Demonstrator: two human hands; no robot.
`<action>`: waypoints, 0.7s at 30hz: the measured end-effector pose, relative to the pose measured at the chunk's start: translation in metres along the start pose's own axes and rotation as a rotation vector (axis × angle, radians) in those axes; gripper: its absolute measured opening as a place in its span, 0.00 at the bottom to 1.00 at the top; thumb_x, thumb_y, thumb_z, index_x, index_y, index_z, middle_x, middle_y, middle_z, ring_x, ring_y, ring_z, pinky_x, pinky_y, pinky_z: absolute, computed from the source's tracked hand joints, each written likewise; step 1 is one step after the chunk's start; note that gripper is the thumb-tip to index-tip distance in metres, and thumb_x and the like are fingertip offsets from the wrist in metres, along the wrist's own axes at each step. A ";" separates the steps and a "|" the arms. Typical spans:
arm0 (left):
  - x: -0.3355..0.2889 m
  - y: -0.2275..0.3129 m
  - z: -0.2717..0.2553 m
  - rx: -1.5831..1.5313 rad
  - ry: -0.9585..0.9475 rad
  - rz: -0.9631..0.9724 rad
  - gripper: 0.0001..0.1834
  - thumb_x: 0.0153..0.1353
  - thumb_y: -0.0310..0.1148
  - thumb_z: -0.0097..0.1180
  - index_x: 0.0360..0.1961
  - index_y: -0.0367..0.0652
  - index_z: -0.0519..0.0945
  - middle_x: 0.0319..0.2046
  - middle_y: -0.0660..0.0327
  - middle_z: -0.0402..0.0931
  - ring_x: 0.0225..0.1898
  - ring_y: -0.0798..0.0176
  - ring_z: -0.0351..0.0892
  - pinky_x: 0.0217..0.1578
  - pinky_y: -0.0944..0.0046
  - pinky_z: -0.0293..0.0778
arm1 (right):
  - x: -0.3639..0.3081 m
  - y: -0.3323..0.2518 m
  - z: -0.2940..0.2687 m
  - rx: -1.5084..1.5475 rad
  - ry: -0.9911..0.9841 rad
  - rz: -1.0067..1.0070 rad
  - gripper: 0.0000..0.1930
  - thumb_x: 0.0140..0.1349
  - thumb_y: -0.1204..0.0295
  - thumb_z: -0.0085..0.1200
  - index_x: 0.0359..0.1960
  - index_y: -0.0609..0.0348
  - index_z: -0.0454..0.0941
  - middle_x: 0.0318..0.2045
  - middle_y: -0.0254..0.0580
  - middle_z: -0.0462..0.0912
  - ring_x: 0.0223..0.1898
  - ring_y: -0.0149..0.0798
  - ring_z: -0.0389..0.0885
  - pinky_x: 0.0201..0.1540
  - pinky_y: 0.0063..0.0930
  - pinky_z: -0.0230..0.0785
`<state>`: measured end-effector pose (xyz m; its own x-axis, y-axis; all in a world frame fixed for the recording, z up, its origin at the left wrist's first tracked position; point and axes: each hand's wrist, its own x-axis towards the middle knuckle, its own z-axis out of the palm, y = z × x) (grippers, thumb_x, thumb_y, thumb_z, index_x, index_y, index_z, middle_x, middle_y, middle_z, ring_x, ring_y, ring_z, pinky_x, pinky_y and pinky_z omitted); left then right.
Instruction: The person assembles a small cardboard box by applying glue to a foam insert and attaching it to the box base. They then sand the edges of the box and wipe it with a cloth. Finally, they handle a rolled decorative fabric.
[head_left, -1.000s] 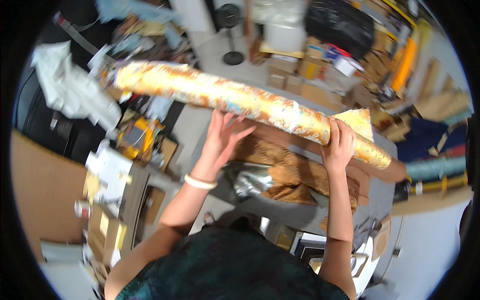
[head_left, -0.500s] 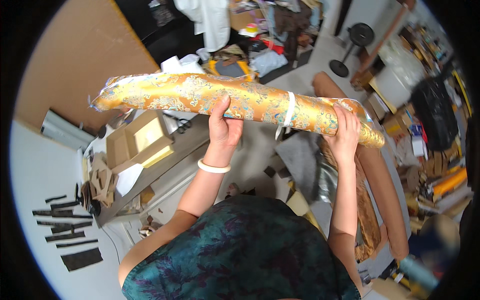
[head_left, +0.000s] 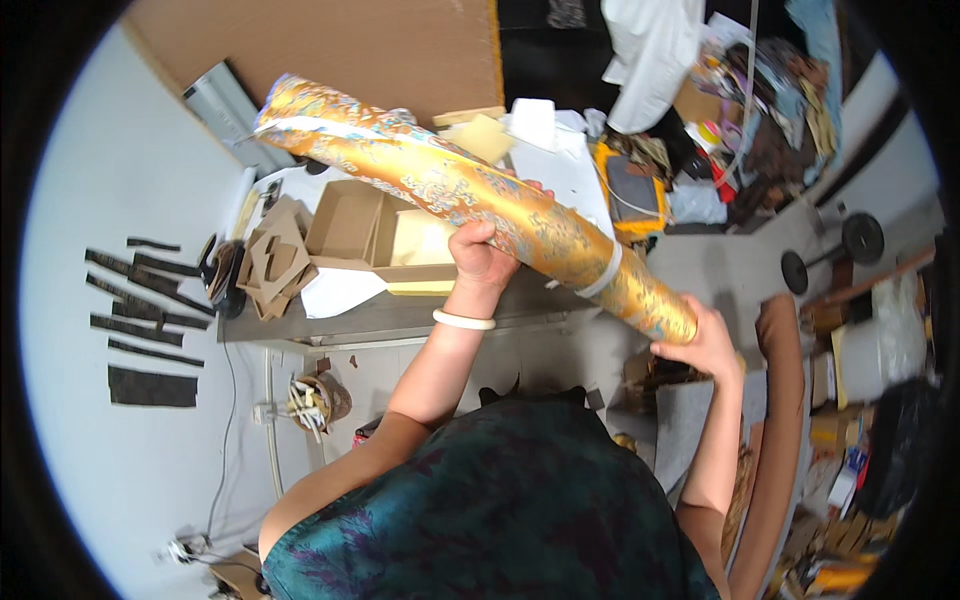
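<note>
A long roll of gold patterned fabric [head_left: 430, 180] with a white band near one end runs from upper left to lower right, held in the air over a grey table [head_left: 400, 318]. My left hand [head_left: 480, 255], a white bangle on its wrist, grips the roll from below near its middle. My right hand [head_left: 705, 345] holds the roll's lower right end.
On the table lie open cardboard boxes [head_left: 350, 225], cut cardboard shapes [head_left: 272, 262] and white and yellow sheets. A brown board [head_left: 330, 50] stands behind it. Dark strips [head_left: 140, 310] are on the white wall at left. A cluttered floor and a brown roll [head_left: 775, 430] lie to the right.
The view has swung from the cluttered floor toward the table and the wall. The roll, held in both hands throughout, now slopes down to the right over the table.
</note>
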<state>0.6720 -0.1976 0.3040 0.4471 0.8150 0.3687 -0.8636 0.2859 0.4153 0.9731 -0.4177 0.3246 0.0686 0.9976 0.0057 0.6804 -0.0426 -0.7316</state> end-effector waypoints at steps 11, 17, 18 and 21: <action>0.018 0.057 -0.023 0.115 0.192 0.192 0.38 0.59 0.44 0.68 0.66 0.39 0.67 0.56 0.49 0.76 0.61 0.43 0.76 0.66 0.32 0.68 | 0.078 0.049 0.065 -0.062 -0.005 -0.028 0.38 0.38 0.62 0.82 0.52 0.59 0.76 0.45 0.53 0.86 0.49 0.58 0.85 0.52 0.47 0.77; 0.017 0.066 -0.026 0.229 0.330 0.310 0.37 0.55 0.45 0.67 0.62 0.37 0.71 0.51 0.46 0.78 0.54 0.41 0.79 0.60 0.41 0.75 | 0.122 0.063 0.077 -0.012 -0.254 -0.032 0.44 0.38 0.58 0.82 0.57 0.57 0.71 0.47 0.53 0.86 0.50 0.56 0.85 0.52 0.46 0.77; 0.018 0.069 -0.027 0.217 0.318 0.310 0.37 0.55 0.45 0.67 0.62 0.37 0.70 0.51 0.46 0.78 0.53 0.41 0.79 0.60 0.41 0.75 | 0.126 0.062 0.078 0.013 -0.287 -0.048 0.44 0.38 0.57 0.82 0.57 0.57 0.70 0.46 0.53 0.86 0.50 0.55 0.86 0.52 0.45 0.77; 0.019 0.080 -0.034 0.170 0.272 0.296 0.39 0.52 0.43 0.67 0.63 0.38 0.68 0.49 0.47 0.78 0.52 0.40 0.80 0.60 0.41 0.75 | 0.137 0.054 0.084 0.100 -0.348 -0.093 0.44 0.39 0.57 0.82 0.57 0.58 0.70 0.46 0.51 0.86 0.50 0.52 0.86 0.52 0.43 0.77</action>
<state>0.6033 -0.1416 0.3160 0.0885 0.9589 0.2697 -0.8844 -0.0489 0.4642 0.9578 -0.2786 0.2291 -0.2545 0.9563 -0.1441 0.5964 0.0379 -0.8018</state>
